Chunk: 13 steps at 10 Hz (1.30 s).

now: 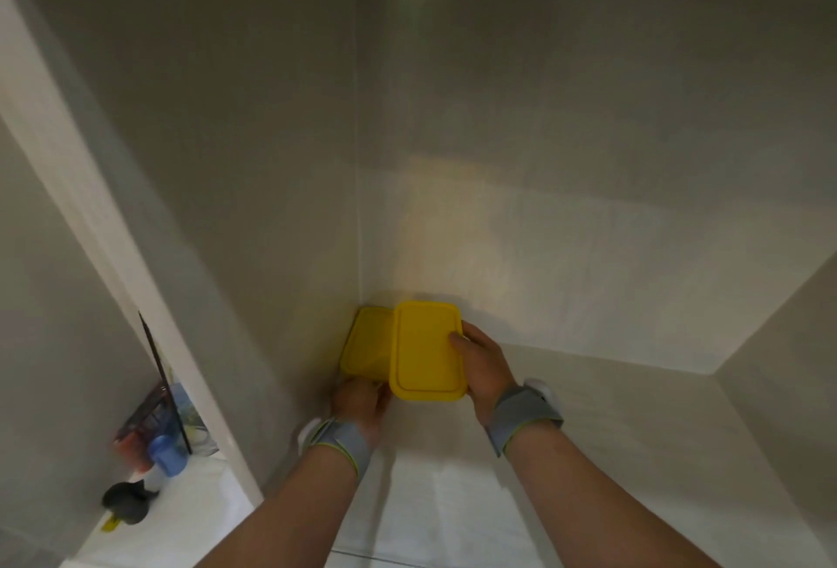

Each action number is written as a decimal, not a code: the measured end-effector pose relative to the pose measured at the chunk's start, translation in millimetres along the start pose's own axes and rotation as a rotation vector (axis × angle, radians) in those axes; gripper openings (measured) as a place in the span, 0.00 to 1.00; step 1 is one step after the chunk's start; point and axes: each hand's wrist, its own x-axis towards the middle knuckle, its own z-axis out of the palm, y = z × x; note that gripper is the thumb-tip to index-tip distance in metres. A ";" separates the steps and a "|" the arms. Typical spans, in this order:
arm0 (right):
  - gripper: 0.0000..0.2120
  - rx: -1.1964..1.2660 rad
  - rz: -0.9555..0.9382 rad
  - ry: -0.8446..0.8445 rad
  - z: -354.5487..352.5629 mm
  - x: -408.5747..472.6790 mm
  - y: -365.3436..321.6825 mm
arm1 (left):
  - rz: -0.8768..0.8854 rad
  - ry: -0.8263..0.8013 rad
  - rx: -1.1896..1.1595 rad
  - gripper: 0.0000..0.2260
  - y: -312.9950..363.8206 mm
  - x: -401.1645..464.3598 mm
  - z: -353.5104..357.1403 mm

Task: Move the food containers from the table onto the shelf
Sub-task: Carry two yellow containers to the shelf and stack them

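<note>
Two yellow-lidded food containers sit side by side on the white shelf (589,409), pushed toward its back left corner. My right hand (482,363) grips the right container (428,350) along its right edge, thumb lying on the lid. The left container (367,341) is partly covered by the right one. My left hand (360,402) holds the left container's near edge from the front. Both wrists wear grey straps.
White walls close in the shelf bay at the left (226,205), the back (589,160) and the right (792,363). Past the left panel, a lower white surface (181,513) holds a blue cup (165,454), a dark rounded object (127,502) and colourful packaging (149,413).
</note>
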 end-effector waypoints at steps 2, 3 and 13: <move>0.18 0.005 0.008 -0.006 21.4 13.3 0.6 | -0.037 0.035 -0.037 0.11 -1.2 0.3 -6.6; 0.18 0.000 -0.005 0.008 28.6 24.5 2.5 | -0.079 0.064 -0.005 0.09 -8.5 -7.0 -12.8; 0.21 -0.181 0.057 -0.010 78.1 74.2 25.6 | -0.027 0.106 0.201 0.07 -12.0 -63.0 -40.0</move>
